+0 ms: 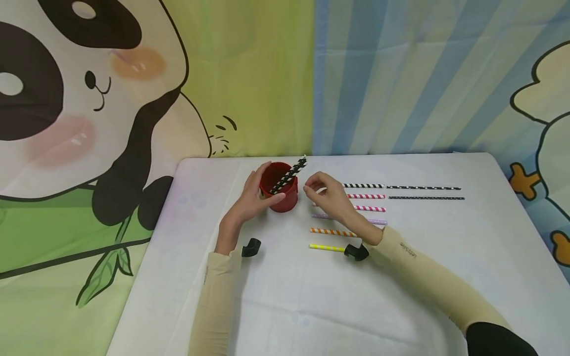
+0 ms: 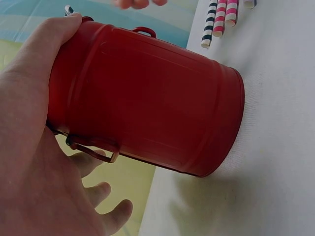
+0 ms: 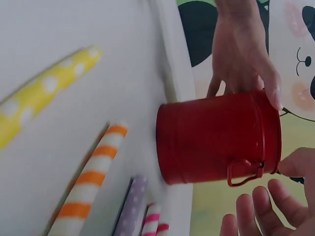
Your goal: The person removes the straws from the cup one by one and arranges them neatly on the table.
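Observation:
A small red metal bucket (image 1: 285, 199) with side handles stands upright on the white table. Black-and-white patterned paper straws (image 1: 289, 175) lean out of its mouth toward the right. My left hand (image 1: 255, 196) holds the bucket near its rim, thumb on the near side and fingers round the far left. Beside the rim on the right is my right hand (image 1: 331, 198), its fingers loosely bent with nothing visible between them. In the right wrist view, the right fingertips (image 3: 263, 199) are close to the bucket's handle; whether they touch it I cannot tell.
Right of the bucket, paper straws lie in rows: black-striped (image 1: 362, 186), pink-striped (image 1: 367, 197), purple (image 1: 378, 222), orange-striped (image 1: 329, 231) and yellow (image 1: 326, 247). Black dotted straws (image 1: 426, 198) lie further right. A printed curtain (image 1: 267, 74) hangs behind the table (image 1: 285, 306).

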A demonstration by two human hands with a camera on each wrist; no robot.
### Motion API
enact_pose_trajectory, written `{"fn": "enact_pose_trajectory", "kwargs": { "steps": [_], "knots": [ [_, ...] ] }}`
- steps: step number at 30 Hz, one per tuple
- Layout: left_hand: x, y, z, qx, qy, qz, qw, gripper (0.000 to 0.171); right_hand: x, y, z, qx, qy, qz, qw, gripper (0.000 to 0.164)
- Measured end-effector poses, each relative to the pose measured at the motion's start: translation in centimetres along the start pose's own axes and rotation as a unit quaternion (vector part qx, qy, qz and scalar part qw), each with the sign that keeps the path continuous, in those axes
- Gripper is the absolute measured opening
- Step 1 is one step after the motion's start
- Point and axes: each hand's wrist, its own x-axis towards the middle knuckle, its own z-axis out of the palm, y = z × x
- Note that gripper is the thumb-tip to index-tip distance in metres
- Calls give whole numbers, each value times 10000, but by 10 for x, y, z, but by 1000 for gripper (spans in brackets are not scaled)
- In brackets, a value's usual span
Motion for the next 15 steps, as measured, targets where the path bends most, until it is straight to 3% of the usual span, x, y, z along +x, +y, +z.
{"fn": "enact_pose_trajectory", "kwargs": {
  "steps": [7, 15],
  "knots": [
    [0, 0, 0, -9, -32, 7, 10000, 92, 12, -7, 11, 831, 296, 205, 9959, 23],
    [0, -2, 0, -2, -24, 145, 9999, 91, 17, -10, 22, 948, 518, 194, 9940, 24]
  ]
}}
